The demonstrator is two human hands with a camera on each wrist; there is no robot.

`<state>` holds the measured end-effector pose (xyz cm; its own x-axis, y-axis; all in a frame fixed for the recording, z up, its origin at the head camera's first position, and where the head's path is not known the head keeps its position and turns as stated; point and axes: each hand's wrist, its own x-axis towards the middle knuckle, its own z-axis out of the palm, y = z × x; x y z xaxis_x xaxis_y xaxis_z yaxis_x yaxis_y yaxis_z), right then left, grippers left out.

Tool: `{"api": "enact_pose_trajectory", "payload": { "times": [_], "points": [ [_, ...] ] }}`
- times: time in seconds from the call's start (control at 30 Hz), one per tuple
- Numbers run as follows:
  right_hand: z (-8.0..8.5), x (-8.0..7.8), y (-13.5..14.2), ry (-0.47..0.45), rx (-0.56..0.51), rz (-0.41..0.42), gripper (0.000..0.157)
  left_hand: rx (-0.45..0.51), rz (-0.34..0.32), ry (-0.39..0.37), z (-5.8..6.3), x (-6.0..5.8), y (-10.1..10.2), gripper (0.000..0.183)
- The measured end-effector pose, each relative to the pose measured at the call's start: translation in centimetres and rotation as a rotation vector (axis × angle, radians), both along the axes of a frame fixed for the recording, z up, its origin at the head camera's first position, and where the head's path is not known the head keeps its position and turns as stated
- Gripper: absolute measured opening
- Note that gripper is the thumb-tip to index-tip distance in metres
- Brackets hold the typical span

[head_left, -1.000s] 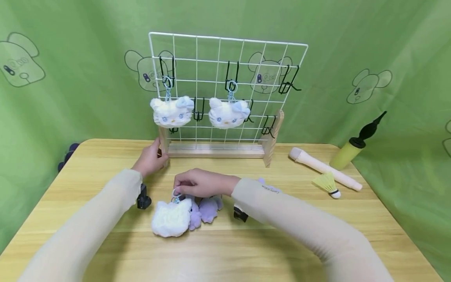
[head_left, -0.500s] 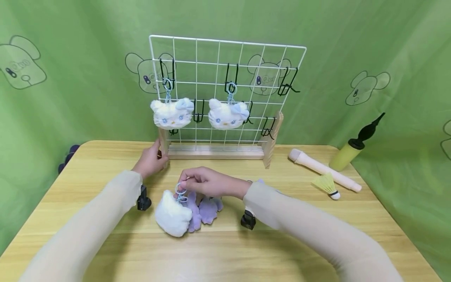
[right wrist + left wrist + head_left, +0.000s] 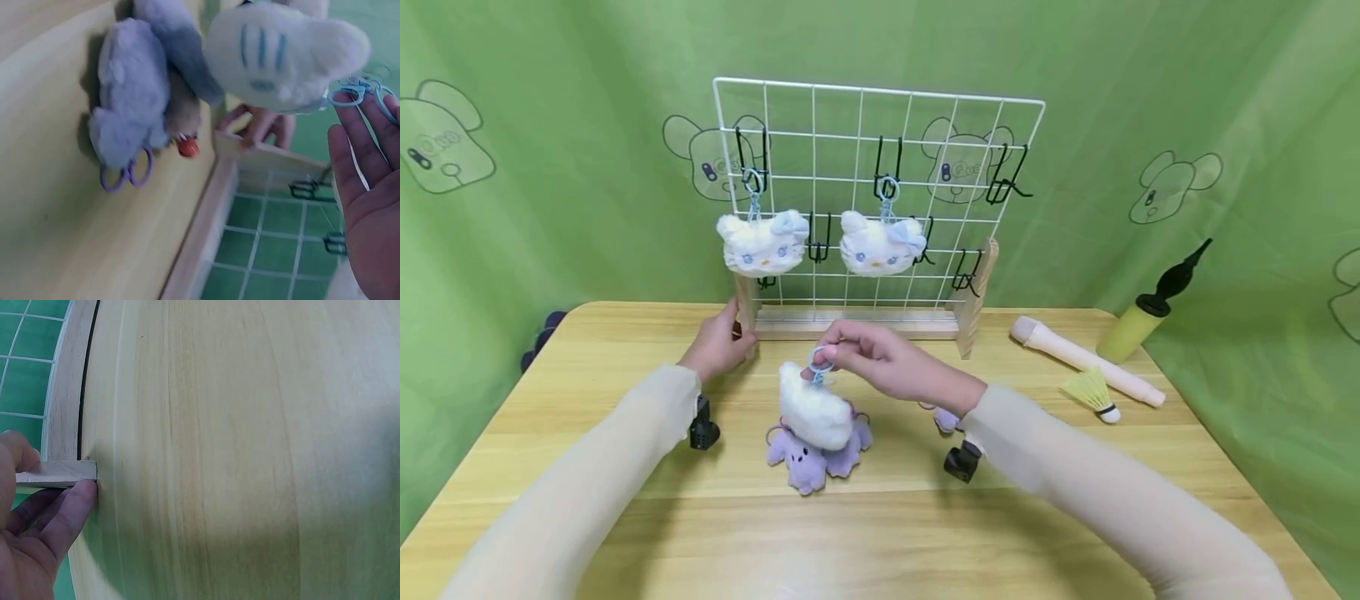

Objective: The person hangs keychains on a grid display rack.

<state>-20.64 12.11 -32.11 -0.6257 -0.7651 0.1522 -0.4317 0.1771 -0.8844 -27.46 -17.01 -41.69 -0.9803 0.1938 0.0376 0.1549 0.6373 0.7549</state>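
Note:
My left hand (image 3: 718, 340) grips the left wooden foot (image 3: 59, 473) of a white wire grid rack (image 3: 880, 87), thumb on one side and fingers on the other. With my right hand (image 3: 902, 362) I pinch the light blue ring (image 3: 822, 360) of a white plush cat keychain (image 3: 814, 412), its back toward the head camera. The keychain hangs over two purple plush keychains (image 3: 805, 467) and partly covers them. In the right wrist view, blue whisker lines show on the held plush (image 3: 269, 59). Two similar cat keychains (image 3: 763, 248) hang from black hooks on the grid.
Several black hooks (image 3: 1006, 179) project from the grid. Another purple plush (image 3: 947, 420) lies partly behind my right wrist. A pale microphone-shaped stick (image 3: 1086, 358), a yellow shuttlecock (image 3: 1092, 390) and a yellow-black pump (image 3: 1138, 325) are at right. A brown plush (image 3: 183, 112) shows in the right wrist view.
My right hand has lifted the white cat keychain off the table and carried it rightward and toward the rack, uncovering a purple plush's face. My left hand stays on the foot.

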Motion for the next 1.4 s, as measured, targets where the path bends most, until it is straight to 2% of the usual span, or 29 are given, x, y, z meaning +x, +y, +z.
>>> {"api": "enact_pose_trajectory", "payload": {
  "times": [0.43,0.7,0.9,1.0,1.17,1.4],
  "points": [
    [3.5,-0.9,6.0,0.115,-0.079,-0.208,0.019,0.008,0.004,-0.007,-0.1,0.2,-0.1,0.067],
    [5.0,-2.1,10.2,0.177,-0.159,-0.330,0.019,0.015,0.009,-0.018,-0.1,0.2,-0.1,0.069],
    [6.2,-2.9,13.0,0.192,-0.247,-0.475,0.017,0.011,0.009,-0.009,-0.4,0.2,-0.1,0.070],
    [6.9,-3.3,14.1,0.185,-0.323,-0.540,0.016,0.004,0.012,-0.007,-0.4,0.2,-0.1,0.071],
    [8.0,-4.3,15.7,0.163,-0.417,-0.620,0.014,0.004,0.011,-0.010,-0.2,0.2,0.0,0.073],
    [9.0,-5.6,16.6,0.156,-0.403,-0.676,0.013,0.008,0.010,-0.008,-0.1,0.0,0.0,0.072]
  ]
}}
